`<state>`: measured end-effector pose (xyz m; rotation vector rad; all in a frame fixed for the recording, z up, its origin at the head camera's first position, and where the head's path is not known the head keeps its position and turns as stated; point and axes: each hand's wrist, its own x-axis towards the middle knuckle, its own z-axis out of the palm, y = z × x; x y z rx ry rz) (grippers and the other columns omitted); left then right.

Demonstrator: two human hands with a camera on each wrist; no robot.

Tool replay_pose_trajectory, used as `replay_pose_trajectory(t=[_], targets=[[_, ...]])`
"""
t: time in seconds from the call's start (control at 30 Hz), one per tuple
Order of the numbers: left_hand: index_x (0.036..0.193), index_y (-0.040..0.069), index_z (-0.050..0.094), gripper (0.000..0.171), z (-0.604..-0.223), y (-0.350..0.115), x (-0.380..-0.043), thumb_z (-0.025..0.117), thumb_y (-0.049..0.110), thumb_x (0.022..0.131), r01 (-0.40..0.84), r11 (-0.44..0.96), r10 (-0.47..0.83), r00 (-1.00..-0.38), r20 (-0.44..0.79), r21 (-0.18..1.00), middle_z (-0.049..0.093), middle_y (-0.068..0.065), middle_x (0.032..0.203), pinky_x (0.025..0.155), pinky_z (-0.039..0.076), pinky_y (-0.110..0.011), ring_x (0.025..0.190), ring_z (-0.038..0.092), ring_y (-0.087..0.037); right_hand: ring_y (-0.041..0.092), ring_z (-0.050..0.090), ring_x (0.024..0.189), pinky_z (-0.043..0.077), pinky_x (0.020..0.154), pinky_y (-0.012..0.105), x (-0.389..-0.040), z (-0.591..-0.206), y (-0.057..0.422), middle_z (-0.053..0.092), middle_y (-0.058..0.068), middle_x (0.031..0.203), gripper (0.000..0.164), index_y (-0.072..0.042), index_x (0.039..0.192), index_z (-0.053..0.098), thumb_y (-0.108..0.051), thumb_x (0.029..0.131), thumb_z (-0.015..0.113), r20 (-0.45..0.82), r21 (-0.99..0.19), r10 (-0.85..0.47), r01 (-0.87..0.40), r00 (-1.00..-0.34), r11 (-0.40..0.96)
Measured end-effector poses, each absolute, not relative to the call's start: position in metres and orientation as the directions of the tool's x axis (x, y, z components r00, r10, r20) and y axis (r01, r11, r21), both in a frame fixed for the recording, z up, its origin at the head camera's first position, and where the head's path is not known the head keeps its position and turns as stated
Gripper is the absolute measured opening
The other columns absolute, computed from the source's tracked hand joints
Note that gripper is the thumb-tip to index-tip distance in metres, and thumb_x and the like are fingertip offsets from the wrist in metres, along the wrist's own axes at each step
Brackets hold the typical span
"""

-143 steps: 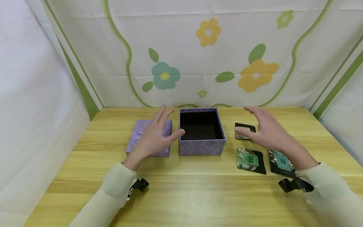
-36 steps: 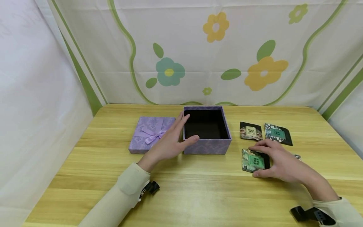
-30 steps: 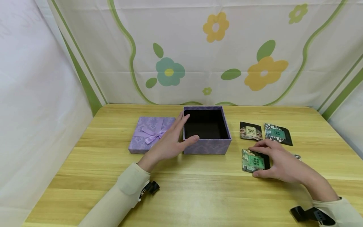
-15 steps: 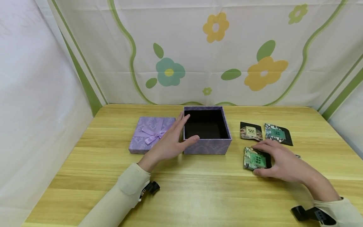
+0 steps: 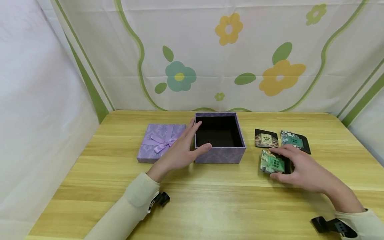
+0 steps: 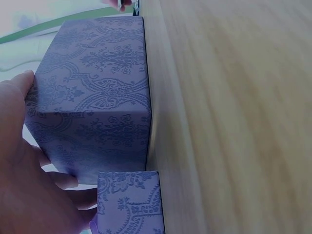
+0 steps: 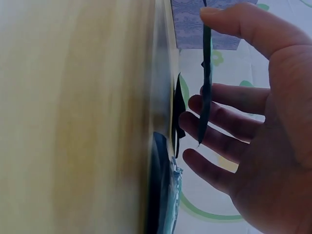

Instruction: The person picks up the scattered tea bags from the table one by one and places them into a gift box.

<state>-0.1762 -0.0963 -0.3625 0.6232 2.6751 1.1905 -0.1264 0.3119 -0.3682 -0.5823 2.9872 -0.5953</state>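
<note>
— Behind the wooden counter [image 5: 210,206], a white curtain [image 5: 204,43] printed with flowers and leaves?

— Yes, in orange, teal and green. And nearer, up in the right hand [image 5: 306,171], a green-label packet [image 5: 274,162].

— Held how?

— Pinched by its edges, with the thumb at the near side and fingertips at the far side. Raised clear of the counter, seen almost edge-on in the right wrist view.

— Close to anything else?

— Just in front of a cream-label packet [image 5: 266,139], flat on the counter. Right of that, a teal-label packet [image 5: 295,141], slightly covered by the right hand.

— And toward the middle?

— Left of the packets, a purple patterned box [image 5: 220,155], lidless, lined in black.

— With the left hand [image 5: 180,153] where?

— Against the left wall of the box, spread wide, with the thumb by the front rim.

— Farther left?

— Just beside the box, a purple lid [image 5: 153,133] with a ribbon bow [image 5: 162,145], partly hidden under the left hand.

— At the wrists?

— Pale sleeves [image 5: 132,200], with a black device [image 5: 163,199] at each cuff.
</note>
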Motion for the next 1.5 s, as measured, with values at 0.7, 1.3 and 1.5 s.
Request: replay_pose_trajectory(t=[0.7, 1.3, 1.5], targets=[[0.17, 0.045, 0.006, 0.092, -0.362, -0.096, -0.176, 0.054, 0.077, 0.098, 0.308, 0.607, 0.423, -0.905, 0.029, 0.732, -0.009, 0.016, 0.179, 0.124, 0.03, -0.071, 0.165, 0.019, -0.035, 0.039, 0.055, 0.126, 0.048, 0.094, 0.046, -0.139, -0.341, 0.31, 0.051, 0.012, 0.144, 0.079, -0.012, 0.152, 0.058, -0.039, 0.086, 0.09, 0.138, -0.424, -0.341, -0.366, -0.93, 0.828], [0.17, 0.045, 0.007, 0.092, -0.361, -0.096, -0.175, 0.053, 0.077, 0.098, 0.301, 0.608, 0.42, -0.907, 0.025, 0.735, -0.01, 0.019, 0.178, 0.123, 0.031, -0.071, 0.164, 0.022, -0.037, 0.032, 0.059, 0.118, 0.046, 0.084, 0.031, -0.153, -0.314, 0.303, 0.055, 0.01, 0.141, 0.078, -0.013, 0.153, 0.058, -0.035, 0.086, 0.091, 0.184, -0.384, -0.366, -0.41, -0.912, 0.827], [0.17, 0.045, 0.006, 0.092, -0.361, -0.097, -0.175, 0.053, 0.078, 0.098, 0.306, 0.606, 0.419, -0.907, 0.032, 0.734, -0.01, 0.016, 0.179, 0.123, 0.031, -0.071, 0.164, 0.022, -0.037, 0.04, 0.055, 0.129, 0.046, 0.097, 0.061, -0.159, -0.303, 0.296, 0.052, 0.013, 0.146, 0.08, -0.012, 0.154, 0.057, -0.037, 0.086, 0.09, 0.147, -0.424, -0.366, -0.393, -0.919, 0.816]])
